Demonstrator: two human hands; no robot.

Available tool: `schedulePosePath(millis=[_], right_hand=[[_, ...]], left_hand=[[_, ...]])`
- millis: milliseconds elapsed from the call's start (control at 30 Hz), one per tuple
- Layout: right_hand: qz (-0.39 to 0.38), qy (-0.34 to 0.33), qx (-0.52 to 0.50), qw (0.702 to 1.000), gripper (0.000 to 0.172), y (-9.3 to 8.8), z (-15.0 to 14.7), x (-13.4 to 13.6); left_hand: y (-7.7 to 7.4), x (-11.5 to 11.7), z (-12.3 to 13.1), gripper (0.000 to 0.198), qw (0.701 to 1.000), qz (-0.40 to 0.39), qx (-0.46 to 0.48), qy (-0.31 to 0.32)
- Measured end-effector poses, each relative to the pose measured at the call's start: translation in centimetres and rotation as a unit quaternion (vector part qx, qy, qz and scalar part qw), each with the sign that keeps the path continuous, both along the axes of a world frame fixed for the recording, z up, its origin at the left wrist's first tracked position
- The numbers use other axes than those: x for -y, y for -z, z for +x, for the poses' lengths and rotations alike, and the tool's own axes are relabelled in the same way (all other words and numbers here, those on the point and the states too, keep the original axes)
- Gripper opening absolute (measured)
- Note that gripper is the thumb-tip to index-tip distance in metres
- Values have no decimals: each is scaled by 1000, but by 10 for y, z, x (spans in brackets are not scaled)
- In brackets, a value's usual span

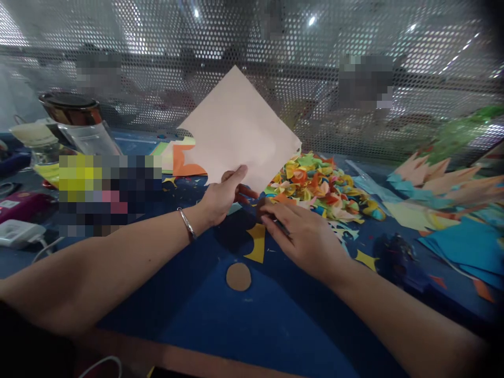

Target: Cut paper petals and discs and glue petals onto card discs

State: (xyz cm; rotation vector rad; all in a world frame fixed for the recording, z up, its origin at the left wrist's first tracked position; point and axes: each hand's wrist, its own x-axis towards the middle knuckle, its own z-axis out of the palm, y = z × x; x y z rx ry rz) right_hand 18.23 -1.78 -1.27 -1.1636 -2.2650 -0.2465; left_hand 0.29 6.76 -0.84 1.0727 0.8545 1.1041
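Observation:
My left hand (222, 197), with a thin metal bracelet on its wrist, pinches the lower edge of a pale pink sheet of paper (238, 128) and holds it up, tilted like a diamond. My right hand (303, 236) lies low over the blue table just to the right. Its fingers are closed around a small dark object that I cannot make out. Beneath the hands lie a yellow paper scrap (256, 244) and a tan paper circle (238, 276).
A heap of small colourful folded papers (325, 189) lies behind my right hand. Blue, orange and pink sheets (452, 220) are spread at the right. A glass jar with a metal lid (73, 128), a white charger (18, 233) and a perforated metal screen (354, 31) stand left and behind.

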Motion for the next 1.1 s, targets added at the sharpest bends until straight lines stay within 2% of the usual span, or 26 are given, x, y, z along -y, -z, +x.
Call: schedulePosePath(millis=[167,300,400,467,533,600,667,867,1100], right_hand=[[34,17,-113,993,17,-10,4,9],[-15,41,-175,984,15,-11,10,6],[-60,46,-212,974,17,-7,14,2],[-94,50,-240,965,19,-6,16,1],[-124,54,-264,955,20,-5,17,1],[-138,55,-279,949,20,-5,18,1],[-141,56,-284,947,21,-5,19,0],[-223,42,-301,926,31,-4,23,-6],[-217,46,-298,929,31,-6,21,-4]], left_hand=[[0,4,2,40,1000,-9,-14,11],[-1,13,7,33,1000,-11,-12,20],[0,17,10,29,999,-24,24,15],[0,18,10,28,996,-43,55,52],[0,19,10,29,989,-62,70,115],[1,19,10,31,982,-75,72,158],[1,19,9,31,979,-81,73,172],[0,20,8,27,979,-83,44,180],[0,20,9,26,978,-67,52,192]])
